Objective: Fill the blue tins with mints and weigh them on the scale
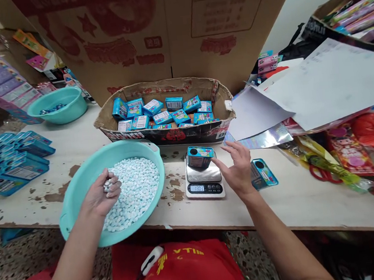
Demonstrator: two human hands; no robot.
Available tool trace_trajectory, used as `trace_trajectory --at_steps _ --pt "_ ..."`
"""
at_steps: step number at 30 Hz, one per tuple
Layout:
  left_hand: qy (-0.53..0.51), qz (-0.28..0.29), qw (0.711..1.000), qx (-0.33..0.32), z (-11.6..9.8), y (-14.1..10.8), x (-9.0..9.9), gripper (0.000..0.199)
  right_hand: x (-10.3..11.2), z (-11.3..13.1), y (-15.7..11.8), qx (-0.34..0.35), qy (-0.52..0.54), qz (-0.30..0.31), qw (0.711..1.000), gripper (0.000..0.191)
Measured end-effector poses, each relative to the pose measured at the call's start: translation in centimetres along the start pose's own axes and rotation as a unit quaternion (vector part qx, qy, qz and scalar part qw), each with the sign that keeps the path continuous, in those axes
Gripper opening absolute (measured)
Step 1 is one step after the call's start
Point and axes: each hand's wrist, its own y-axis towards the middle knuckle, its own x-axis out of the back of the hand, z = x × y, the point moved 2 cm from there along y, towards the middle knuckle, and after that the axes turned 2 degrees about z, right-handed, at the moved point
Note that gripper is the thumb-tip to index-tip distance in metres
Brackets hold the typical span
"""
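Observation:
My left hand (104, 192) is curled around a few small white candies, above a turquoise basin (67, 205) of white and pale blue candies (135, 192). A blue candy tin (200, 156) rests on the plate of a small digital scale (205, 189), whose display seems to read 130.3. My right hand (236, 166) is beside that tin, thumb and fingers spread, the thumb near or touching its right edge. Just right of this hand, another blue tin (264, 174) lies on the table, partly hidden by the hand.
A torn cardboard tray (166, 135) behind the scale holds several blue tins. Stacked blue tins (12, 160) stand at left, below a smaller turquoise basin (60, 113). Paper sheets (328, 83), red scissors (322, 174) and packaged goods crowd the right. A large carton (175, 30) stands behind.

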Motion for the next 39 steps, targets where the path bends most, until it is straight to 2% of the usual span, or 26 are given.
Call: trace_trajectory --at_steps 2,3,4,5,6,8,9,10,11,12,13,14,15,16,17,18,20,21,22,23,25,27,31,33,39 --pt "0.099 -0.002 0.995 -0.018 0.5 0.3 0.2 0.027 -1.0 -0.1 -0.1 -0.023 0.060 0.036 0.997 0.047" --pt "0.188 -0.002 0.982 -0.037 0.7 0.4 0.3 0.026 -1.5 -0.1 -0.2 -0.038 0.093 0.067 0.993 0.053" --pt "0.302 0.002 0.951 -0.059 1.0 0.5 0.4 0.026 -2.1 0.1 -0.2 -0.058 0.124 0.099 0.986 0.060" --pt "0.433 0.011 0.898 -0.081 1.5 0.4 0.3 0.025 -2.6 0.3 -0.2 -0.086 0.152 0.125 0.977 0.064" --pt "0.560 0.027 0.822 -0.101 2.0 0.2 0.2 0.026 -3.0 0.5 -0.1 -0.120 0.175 0.142 0.967 0.065" --pt "0.754 0.077 0.641 -0.124 3.3 -0.5 0.0 0.029 -3.7 1.0 0.2 -0.179 0.207 0.150 0.950 0.058" --pt "0.810 0.103 0.563 -0.125 3.9 -0.9 0.0 0.029 -3.8 1.4 0.6 -0.191 0.218 0.144 0.946 0.054" --pt "0.845 0.125 0.506 -0.121 4.4 -1.3 0.0 0.028 -3.7 2.0 1.0 -0.192 0.228 0.135 0.945 0.050" --pt "0.864 0.141 0.471 -0.111 4.8 -1.7 0.1 0.027 -3.5 2.7 1.4 -0.184 0.241 0.127 0.945 0.048" --pt "0.872 0.149 0.456 -0.097 5.1 -2.0 0.3 0.027 -3.0 3.7 1.9 -0.172 0.258 0.120 0.943 0.046" --pt "0.874 0.149 0.456 -0.081 5.2 -2.2 0.6 0.027 -2.5 4.8 2.5 -0.159 0.281 0.115 0.939 0.045" --pt "0.869 0.138 0.469 -0.071 5.1 -2.2 0.9 0.026 -2.0 6.0 3.0 -0.147 0.308 0.110 0.934 0.044" --pt "0.857 0.118 0.496 -0.072 4.8 -2.1 1.2 0.024 -1.5 7.4 3.5 -0.136 0.336 0.106 0.926 0.044" --pt "0.834 0.098 0.538 -0.080 4.4 -2.0 1.5 0.023 -1.2 8.8 4.0 -0.127 0.363 0.102 0.918 0.044" --pt "0.794 0.077 0.596 -0.091 3.9 -1.8 1.7 0.024 -1.2 10.2 4.4 -0.118 0.386 0.105 0.909 0.045" --pt "0.734 0.051 0.670 -0.098 3.2 -1.7 2.0 0.026 -1.4 11.5 4.6 -0.108 0.403 0.116 0.901 0.045" --pt "0.539 0.001 0.837 -0.098 1.7 -1.8 2.2 0.028 -2.8 14.0 4.7 -0.079 0.408 0.166 0.894 0.043" --pt "0.415 -0.012 0.905 -0.091 0.9 -1.9 2.2 0.027 -3.9 15.0 4.6 -0.058 0.399 0.197 0.894 0.040" --pt "0.289 -0.015 0.953 -0.088 0.0 -2.2 1.9 0.025 -5.0 16.0 4.2 -0.033 0.385 0.224 0.894 0.037" --pt "0.174 -0.008 0.980 -0.098 -0.8 -2.5 1.4 0.022 -6.2 16.9 3.9 -0.011 0.371 0.245 0.896 0.035" --pt "0.013 0.017 0.989 -0.144 -2.3 -3.1 0.1 0.019 -8.2 18.5 3.0 0.024 0.349 0.269 0.897 0.033" --pt "-0.054 0.006 0.978 -0.203 -3.3 -3.4 -1.2 0.020 -9.8 19.9 2.1 0.042 0.336 0.291 0.895 0.032" --pt "-0.017 -0.063 0.955 -0.289 -3.3 -3.1 -2.5 0.038 -11.1 21.6 1.1 0.043 0.328 0.327 0.885 0.031" --pt "-0.001 -0.070 0.947 -0.314 -3.0 -2.9 -2.6 0.042 -11.2 21.8 0.9 0.031 0.332 0.331 0.883 0.032" --pt "-0.033 -0.064 0.947 -0.312 -3.1 -2.9 -2.5 0.041 -11.3 21.5 1.0 0.017 0.338 0.326 0.883 0.038"
